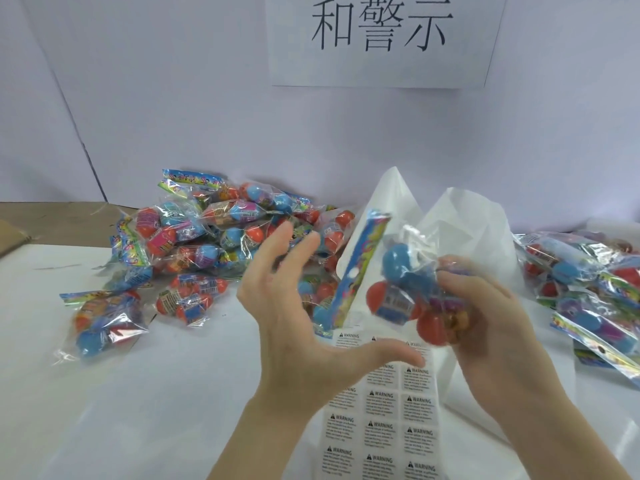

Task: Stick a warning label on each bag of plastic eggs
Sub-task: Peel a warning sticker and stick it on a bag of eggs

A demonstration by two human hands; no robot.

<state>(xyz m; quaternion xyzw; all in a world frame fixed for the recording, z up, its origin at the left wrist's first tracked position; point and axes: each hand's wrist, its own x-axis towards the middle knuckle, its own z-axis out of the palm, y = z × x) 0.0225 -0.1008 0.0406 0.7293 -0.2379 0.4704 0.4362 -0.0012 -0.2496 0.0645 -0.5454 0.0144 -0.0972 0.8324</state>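
Observation:
My right hand (491, 327) grips a clear bag of plastic eggs (398, 282) with blue and red eggs and a colourful header strip, held up above the label sheet. My left hand (298, 306) is raised just left of the bag, fingers spread and straight, holding nothing I can see. Under both hands lies a sheet of white warning labels (381, 427) in rows. A large pile of egg bags (207, 237) lies on the table at the left. Another pile of egg bags (588, 289) lies at the right.
Crumpled white backing paper (460, 220) stands up behind the held bag. A white paper sign with large characters (381, 39) hangs on the back wall. A brown cardboard edge (14, 233) shows at far left. The white tabletop (138, 410) spreads in front.

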